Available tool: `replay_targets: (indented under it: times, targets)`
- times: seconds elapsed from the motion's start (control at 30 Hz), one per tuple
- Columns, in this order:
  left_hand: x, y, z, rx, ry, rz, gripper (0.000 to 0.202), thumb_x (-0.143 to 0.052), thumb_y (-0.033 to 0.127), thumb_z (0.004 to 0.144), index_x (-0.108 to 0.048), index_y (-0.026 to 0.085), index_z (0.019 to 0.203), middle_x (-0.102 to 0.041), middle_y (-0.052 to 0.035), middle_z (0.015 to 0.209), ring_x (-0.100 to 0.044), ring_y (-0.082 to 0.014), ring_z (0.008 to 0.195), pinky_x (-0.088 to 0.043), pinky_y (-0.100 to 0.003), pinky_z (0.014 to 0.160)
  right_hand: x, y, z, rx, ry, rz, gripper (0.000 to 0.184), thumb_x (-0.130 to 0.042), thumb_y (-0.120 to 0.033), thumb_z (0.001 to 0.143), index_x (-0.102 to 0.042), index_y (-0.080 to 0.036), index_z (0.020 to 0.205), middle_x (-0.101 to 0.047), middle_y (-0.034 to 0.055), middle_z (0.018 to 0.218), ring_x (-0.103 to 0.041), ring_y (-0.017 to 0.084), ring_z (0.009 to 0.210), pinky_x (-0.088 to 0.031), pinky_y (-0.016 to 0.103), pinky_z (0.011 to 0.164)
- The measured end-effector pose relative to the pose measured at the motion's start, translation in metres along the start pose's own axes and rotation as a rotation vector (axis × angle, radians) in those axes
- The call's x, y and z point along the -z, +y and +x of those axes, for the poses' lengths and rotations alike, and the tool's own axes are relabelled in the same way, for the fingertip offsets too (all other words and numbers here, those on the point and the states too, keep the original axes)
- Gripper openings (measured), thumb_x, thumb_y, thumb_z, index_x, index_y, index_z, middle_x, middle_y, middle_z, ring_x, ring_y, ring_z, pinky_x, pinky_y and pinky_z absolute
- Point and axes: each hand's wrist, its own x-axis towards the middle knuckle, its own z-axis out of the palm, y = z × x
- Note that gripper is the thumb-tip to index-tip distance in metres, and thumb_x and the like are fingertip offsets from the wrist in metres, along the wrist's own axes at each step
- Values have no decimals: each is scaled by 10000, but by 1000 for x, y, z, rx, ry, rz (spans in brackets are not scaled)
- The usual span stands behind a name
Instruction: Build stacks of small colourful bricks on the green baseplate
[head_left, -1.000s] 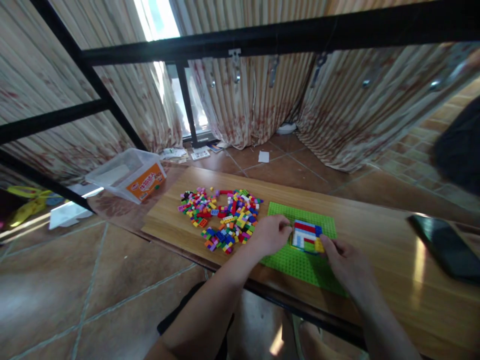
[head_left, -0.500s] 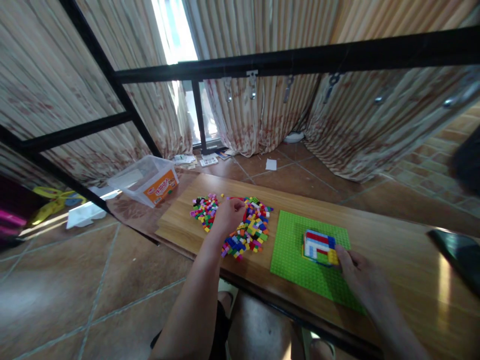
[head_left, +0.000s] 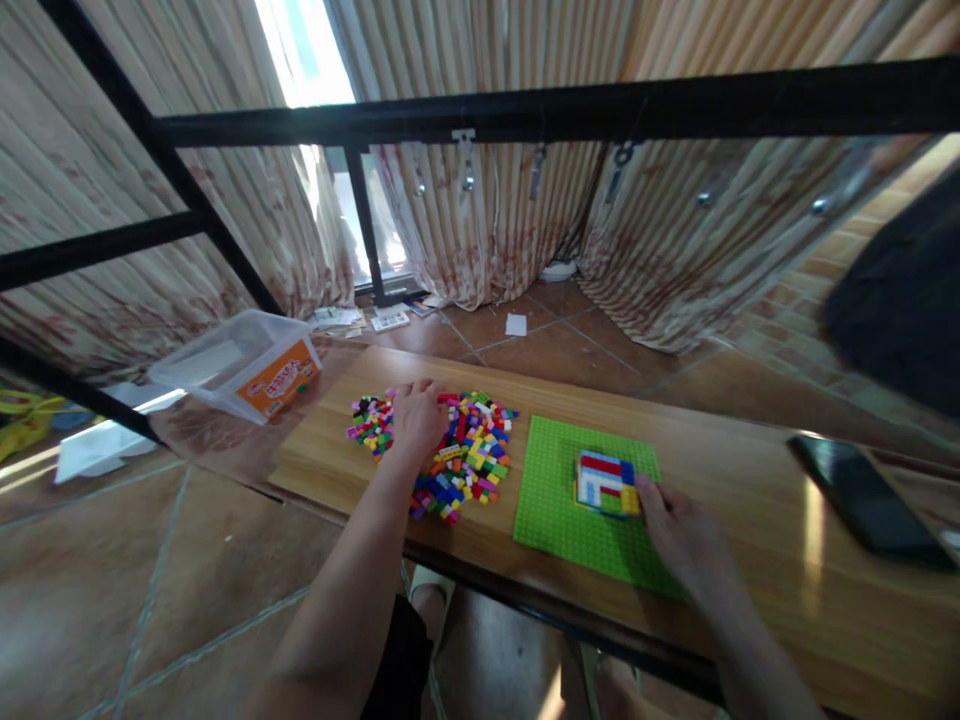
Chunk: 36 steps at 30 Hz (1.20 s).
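Note:
My left hand (head_left: 420,415) is over the pile of small coloured toy bricks (head_left: 480,450), fingers slightly apart and bent down towards them; the fingertips are partly hidden. On the green baseplate (head_left: 551,500) sits a small block built of bricks (head_left: 604,482), with red, white, blue and yellow pieces on top. My right hand (head_left: 675,525) grips this build at its right edge, next to the yellow piece, thumb and fingers closed on it.
The wooden table (head_left: 727,480) carries a black phone (head_left: 870,500) at the right. A clear plastic box (head_left: 247,365) with an orange label stands beyond the left end. A black metal rail (head_left: 525,118) crosses in front of the curtains. A dark-clothed person (head_left: 900,290) is at the far right.
The view has swung right, so the table lies further left. My left hand has gone from pinched fingers to reaching down at the pile. My right hand stays at the build.

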Motion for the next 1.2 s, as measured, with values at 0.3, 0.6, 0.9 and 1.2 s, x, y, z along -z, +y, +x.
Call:
replay_targets:
  times: [0.3,0.6,0.9,1.2]
  targets:
    - [-10,8,3,78,-61,108,238,-467,204,828,-675,180,940,-663,-142,1058,-553,-318,1039,-374,-452,940,3,-8,-5,51,48,36,589,-271,-568,913,-664,-190,689,-665,84,629,-589,196,598,-329,273,545]
    - [23,46,-8,-4,26,-383,258,-436,243,886,-633,157,1028,-696,-76,930,-631,-200,827,-469,-296,767,11,-12,-6,7,179,238,501,-352,-520,914,-664,-176,728,-663,60,653,-572,173,597,-343,269,568]
    - [-1,139,-68,-275,-389,-932,211,-532,314,875,-689,176,846,-689,-14,775,-602,-139,712,-444,-234,664,10,-22,-14,346,223,600,242,-559,-382,857,-689,-199,947,-653,38,860,-573,133,686,-463,266,642]
    - [-21,156,-69,-156,-487,-1167,219,-583,351,832,-644,144,794,-628,-9,690,-559,-121,639,-432,-223,607,7,-21,-13,486,162,489,137,-586,-269,861,-718,-255,895,-627,41,964,-609,176,912,-493,337,833]
